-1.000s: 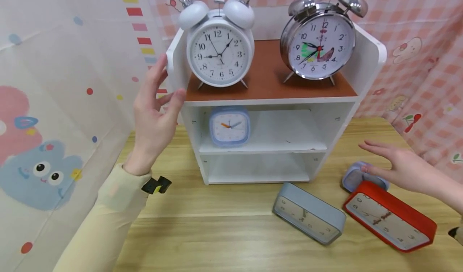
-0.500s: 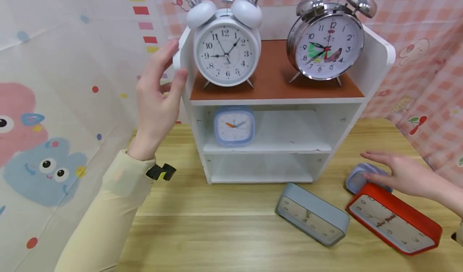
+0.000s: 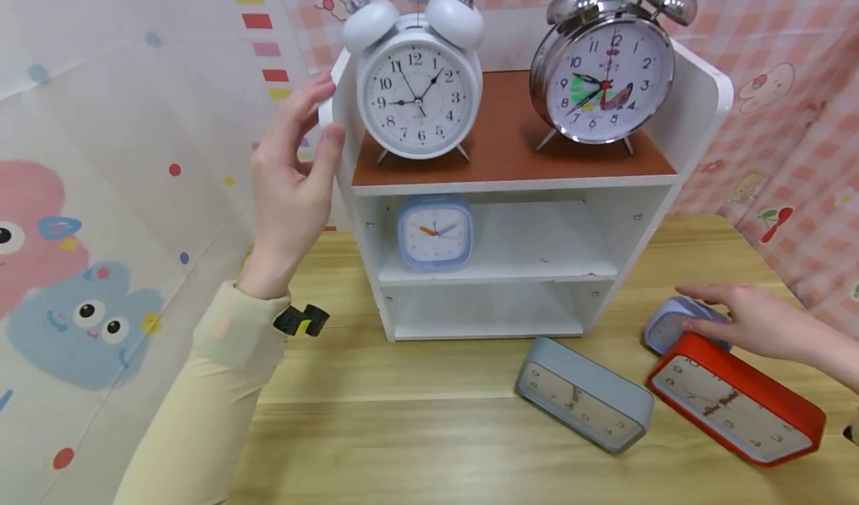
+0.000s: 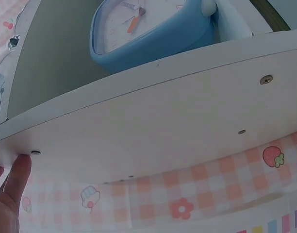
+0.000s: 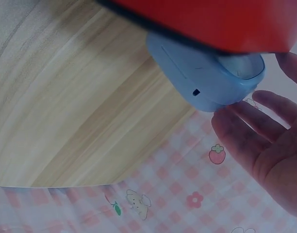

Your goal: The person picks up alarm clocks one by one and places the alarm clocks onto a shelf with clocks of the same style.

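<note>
My left hand [image 3: 291,188] touches the outer side wall of a white shelf unit [image 3: 503,189], its fingers lightly bent. A fingertip [image 4: 21,162] meets that wall in the left wrist view. At the right, my right hand [image 3: 758,322] reaches over a small lavender-blue alarm clock [image 3: 671,322], thumb and fingers spread around its end. In the right wrist view the fingers [image 5: 236,131] come right to that clock's casing. A red rectangular clock [image 3: 745,400] stands in front and partly hides it. Left of the red one is a grey rectangular clock [image 3: 584,393].
On the brown top shelf stand a white twin-bell alarm clock [image 3: 419,98] and a chrome twin-bell alarm clock [image 3: 604,83]. A small blue clock [image 3: 435,233] sits at the left of the middle shelf. Patterned cloth [image 3: 772,57] hangs behind the wooden table [image 3: 403,430].
My right hand has come lower, onto the lavender-blue clock behind the red one. The left hand has risen slightly and come in against the shelf's side. The head view has shifted a little.
</note>
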`<action>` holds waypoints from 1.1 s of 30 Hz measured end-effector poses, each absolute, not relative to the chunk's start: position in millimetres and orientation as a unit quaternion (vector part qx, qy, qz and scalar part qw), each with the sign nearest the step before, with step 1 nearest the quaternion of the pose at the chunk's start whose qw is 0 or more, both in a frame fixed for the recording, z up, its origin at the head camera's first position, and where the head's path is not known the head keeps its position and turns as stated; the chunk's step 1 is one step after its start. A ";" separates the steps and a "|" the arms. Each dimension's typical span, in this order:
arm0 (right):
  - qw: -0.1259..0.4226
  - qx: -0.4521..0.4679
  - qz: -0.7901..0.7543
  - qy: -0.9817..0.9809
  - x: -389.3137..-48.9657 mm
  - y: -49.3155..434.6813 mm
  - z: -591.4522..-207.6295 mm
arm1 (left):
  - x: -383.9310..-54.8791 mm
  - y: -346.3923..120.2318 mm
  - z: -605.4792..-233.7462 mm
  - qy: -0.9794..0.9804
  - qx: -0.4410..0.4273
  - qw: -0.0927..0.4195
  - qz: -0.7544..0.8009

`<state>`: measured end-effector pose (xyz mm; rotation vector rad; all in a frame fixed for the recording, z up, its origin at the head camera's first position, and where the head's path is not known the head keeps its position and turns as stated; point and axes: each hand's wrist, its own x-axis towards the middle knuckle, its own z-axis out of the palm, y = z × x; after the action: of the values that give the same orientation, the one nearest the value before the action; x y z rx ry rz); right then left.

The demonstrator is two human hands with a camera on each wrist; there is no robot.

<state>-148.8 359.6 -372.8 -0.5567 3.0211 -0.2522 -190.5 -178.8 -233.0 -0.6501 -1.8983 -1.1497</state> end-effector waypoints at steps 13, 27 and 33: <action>0.026 -0.193 -0.065 0.979 -152.7 363.7 -379.2 | -190.3 -179.2 -231.9 -0.752 -0.267 0.385 -0.463; 0.019 -0.195 -0.069 0.978 -153.8 366.0 -383.2 | -191.0 -179.0 -235.7 -0.740 -0.272 0.399 -0.469; 0.022 -0.187 -0.057 0.980 -154.0 365.7 -383.2 | -192.4 -179.0 -236.0 -0.738 -0.272 0.399 -0.471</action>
<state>-154.0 365.7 -383.2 -0.5803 3.0381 -0.1769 -192.4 -179.0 -236.0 -0.6883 -1.8675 -1.1917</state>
